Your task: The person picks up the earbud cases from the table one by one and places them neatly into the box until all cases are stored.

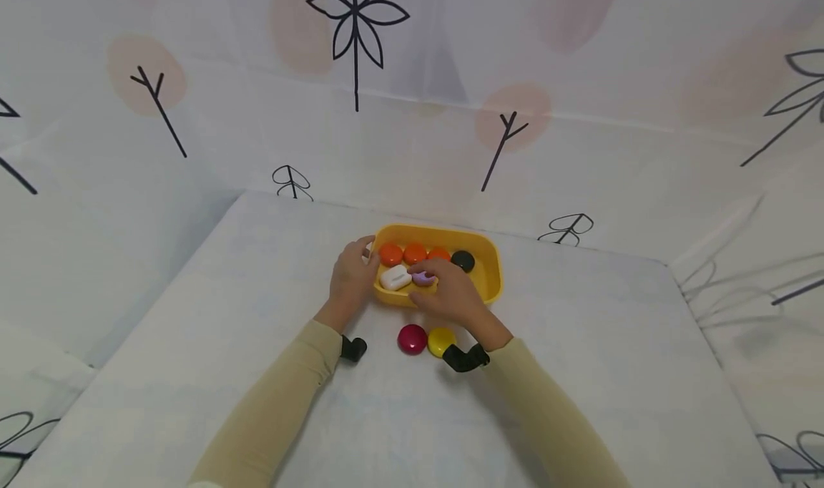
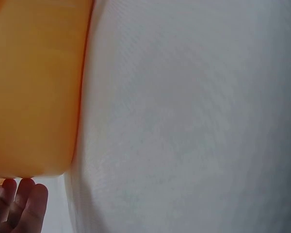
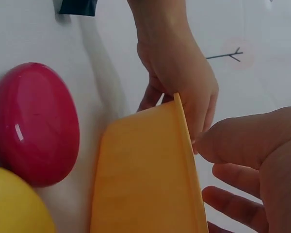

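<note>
A yellow plastic tray lies on the white surface. At its left end my left hand holds the rim; in the left wrist view its fingertips touch the tray wall. Over the tray's near side is my right hand, fingers relaxed and touching a small purple piece, partly hidden beneath them. Beside that piece lies a white rounded block. Behind them stand several orange round pieces and a black one. The right wrist view shows the right thumb by the tray rim.
Outside the tray, a dark pink round piece and a yellow round piece lie side by side in front of it. A white cloth wall with plant drawings rises close behind the tray. Black wrist straps show at both wrists.
</note>
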Available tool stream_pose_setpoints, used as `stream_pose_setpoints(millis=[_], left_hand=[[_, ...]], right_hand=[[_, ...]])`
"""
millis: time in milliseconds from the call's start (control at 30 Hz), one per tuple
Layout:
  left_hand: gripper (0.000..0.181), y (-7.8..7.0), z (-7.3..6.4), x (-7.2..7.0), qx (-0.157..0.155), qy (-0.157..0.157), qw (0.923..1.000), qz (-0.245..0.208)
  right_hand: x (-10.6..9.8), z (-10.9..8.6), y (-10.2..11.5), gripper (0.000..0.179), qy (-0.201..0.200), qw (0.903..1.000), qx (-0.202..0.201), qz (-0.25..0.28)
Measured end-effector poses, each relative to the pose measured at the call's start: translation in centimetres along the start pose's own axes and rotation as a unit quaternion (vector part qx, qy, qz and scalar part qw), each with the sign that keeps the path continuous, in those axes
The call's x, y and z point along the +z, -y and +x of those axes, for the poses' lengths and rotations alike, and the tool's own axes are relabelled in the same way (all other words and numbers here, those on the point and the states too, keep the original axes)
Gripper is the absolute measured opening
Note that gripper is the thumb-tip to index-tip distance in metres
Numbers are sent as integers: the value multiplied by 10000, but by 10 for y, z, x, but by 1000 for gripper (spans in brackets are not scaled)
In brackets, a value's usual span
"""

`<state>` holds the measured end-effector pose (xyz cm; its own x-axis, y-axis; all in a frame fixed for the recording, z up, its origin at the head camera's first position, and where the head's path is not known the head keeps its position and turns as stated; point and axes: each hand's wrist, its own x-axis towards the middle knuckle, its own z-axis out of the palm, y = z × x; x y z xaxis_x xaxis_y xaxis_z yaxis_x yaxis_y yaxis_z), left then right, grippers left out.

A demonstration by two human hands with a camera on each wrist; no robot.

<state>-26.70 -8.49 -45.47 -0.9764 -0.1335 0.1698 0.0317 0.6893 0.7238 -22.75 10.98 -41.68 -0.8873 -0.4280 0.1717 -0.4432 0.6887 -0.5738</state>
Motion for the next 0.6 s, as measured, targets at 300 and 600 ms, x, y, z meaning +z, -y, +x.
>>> stream_pose_setpoints(millis=[300,600], left_hand=[[41,0,-1,-1,-46,88,9999,33],[41,0,-1,-2,131,-65,9999,59]], right_hand=[[12,25,-2,37,247,9979,-249,545],[18,40,-6,37,631,9962,132,584]])
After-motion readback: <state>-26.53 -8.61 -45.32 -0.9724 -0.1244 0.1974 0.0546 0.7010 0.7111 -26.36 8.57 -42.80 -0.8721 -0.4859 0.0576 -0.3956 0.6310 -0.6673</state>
